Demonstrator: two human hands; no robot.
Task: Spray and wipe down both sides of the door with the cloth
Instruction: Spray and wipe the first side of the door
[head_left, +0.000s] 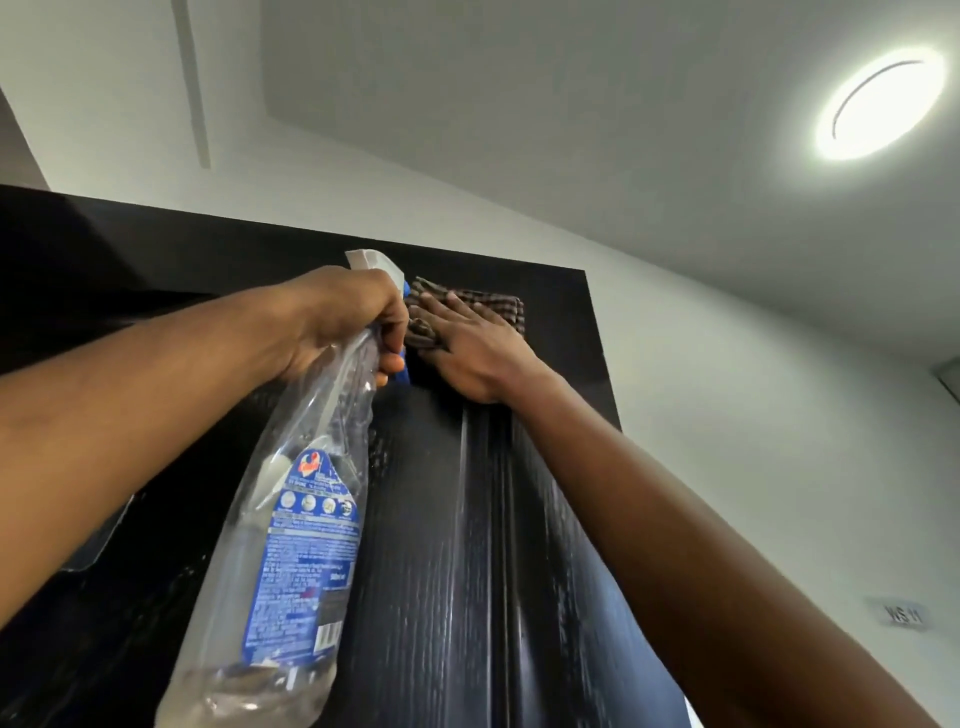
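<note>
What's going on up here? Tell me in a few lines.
A person is cleaning the top of a dark door. The left hand grips a clear spray bottle by its neck, nozzle up near the door's upper edge; only a little liquid sits in its base. The right hand presses a checked cloth flat against the door just below the top edge. Both arms reach upward.

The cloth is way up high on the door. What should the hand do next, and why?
Probably slide the cloth downward. The right hand presses it flat at the top of the door, and wet droplets show on the panel below. The left hand grips the spray bottle.
</note>
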